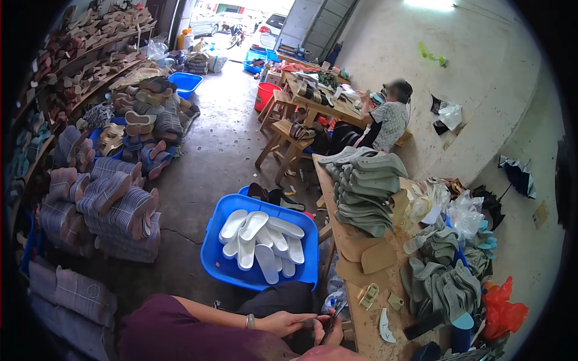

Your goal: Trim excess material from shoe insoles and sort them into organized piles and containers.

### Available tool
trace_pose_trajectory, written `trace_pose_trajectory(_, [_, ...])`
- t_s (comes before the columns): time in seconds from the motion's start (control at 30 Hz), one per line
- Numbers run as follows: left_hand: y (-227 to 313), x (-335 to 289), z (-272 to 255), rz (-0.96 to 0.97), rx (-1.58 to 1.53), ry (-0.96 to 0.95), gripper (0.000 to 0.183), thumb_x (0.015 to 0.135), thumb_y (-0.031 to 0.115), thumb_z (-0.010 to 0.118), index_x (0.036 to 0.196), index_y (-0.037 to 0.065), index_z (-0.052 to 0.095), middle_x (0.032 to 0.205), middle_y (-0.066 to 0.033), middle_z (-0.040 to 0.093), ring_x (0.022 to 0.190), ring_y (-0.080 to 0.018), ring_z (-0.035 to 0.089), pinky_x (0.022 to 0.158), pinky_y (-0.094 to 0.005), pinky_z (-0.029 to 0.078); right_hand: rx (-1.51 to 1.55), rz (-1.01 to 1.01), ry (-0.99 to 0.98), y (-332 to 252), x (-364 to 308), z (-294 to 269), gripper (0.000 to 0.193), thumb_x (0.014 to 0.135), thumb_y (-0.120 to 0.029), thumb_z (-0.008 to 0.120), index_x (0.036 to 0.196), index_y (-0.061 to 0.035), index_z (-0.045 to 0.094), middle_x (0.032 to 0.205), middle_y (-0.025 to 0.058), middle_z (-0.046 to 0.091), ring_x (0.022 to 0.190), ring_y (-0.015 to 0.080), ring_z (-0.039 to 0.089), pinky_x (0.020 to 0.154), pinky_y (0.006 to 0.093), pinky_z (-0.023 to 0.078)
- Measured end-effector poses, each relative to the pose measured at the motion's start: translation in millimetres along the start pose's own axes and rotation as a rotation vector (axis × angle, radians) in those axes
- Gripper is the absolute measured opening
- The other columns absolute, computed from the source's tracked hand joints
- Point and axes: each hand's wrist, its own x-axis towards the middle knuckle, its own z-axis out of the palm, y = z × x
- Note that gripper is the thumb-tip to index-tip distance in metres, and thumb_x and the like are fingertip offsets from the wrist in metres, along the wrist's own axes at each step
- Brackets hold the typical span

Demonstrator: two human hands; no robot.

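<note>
Low in the view, my left hand (288, 323) reaches in from the left with its fingers drawn together. Whatever they pinch, if anything, is too small to make out. Close beside it, my right hand (330, 332) is closed around a dark slim object (336, 317), whose kind I cannot tell. Both hands are over my lap, left of the wooden workbench (355, 298). Just beyond them on the floor, a blue plastic tub (208, 256) holds a heap of white shoe soles (265, 263).
Grey soles (368, 186) stand stacked on the bench, near brown sheet pieces (379, 257) and a white curved piece (386, 325). A red plastic bag (506, 307) lies at the right. Bundled soles (111, 198) cover the left floor. Farther off, a person (387, 117) sits at another table.
</note>
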Motion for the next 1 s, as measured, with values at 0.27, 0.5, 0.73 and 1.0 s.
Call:
trace_pose_trajectory(0.27, [-6,-1,8,0.120,0.140,0.036,0.050,0.093,0.019,0.045,0.140,0.027,0.033,0.072,-0.0146,0.062,0.059,-0.0239,0.063,0.057,-0.0344,0.050,-0.145,-0.017,-0.044,13,-2,-5,0.037,0.078,-0.001,0.062,0.114,-0.0025,0.053,0.075,0.0018,0.057,0.068,0.0090,0.053,0.065,0.0211,0.044])
trace_pose_trajectory(0.5, [3,5,8,-0.129,-0.155,-0.028,0.047,0.095,0.016,0.041,0.141,0.022,0.032,0.075,-0.0059,0.061,0.063,-0.0125,0.060,0.061,-0.0277,0.051,-0.203,-0.045,-0.110,4,-3,-7,0.034,0.077,-0.001,0.061,0.111,-0.0031,0.056,0.075,0.0038,0.058,0.067,0.0113,0.057,0.066,0.0240,0.047])
trace_pose_trajectory(0.73, [3,7,6,-0.053,0.037,-0.012,0.045,0.095,0.018,0.044,0.139,0.020,0.034,0.081,-0.0065,0.063,0.063,-0.0143,0.061,0.062,-0.0275,0.051,-0.183,0.011,-0.026,17,1,-20,0.037,0.076,-0.008,0.073,0.108,-0.0024,0.057,0.074,0.0032,0.058,0.068,0.0109,0.057,0.067,0.0236,0.047])
trace_pose_trajectory(1.0, [9,6,8,0.144,0.280,0.040,0.046,0.093,0.018,0.048,0.138,0.019,0.037,0.123,-0.0071,0.054,0.102,-0.0246,0.059,0.081,-0.0319,0.050,0.311,0.275,-0.006,-5,0,-9,0.036,0.078,-0.010,0.068,0.110,-0.0007,0.054,0.086,0.0041,0.058,0.079,0.0112,0.055,0.073,0.0238,0.045])
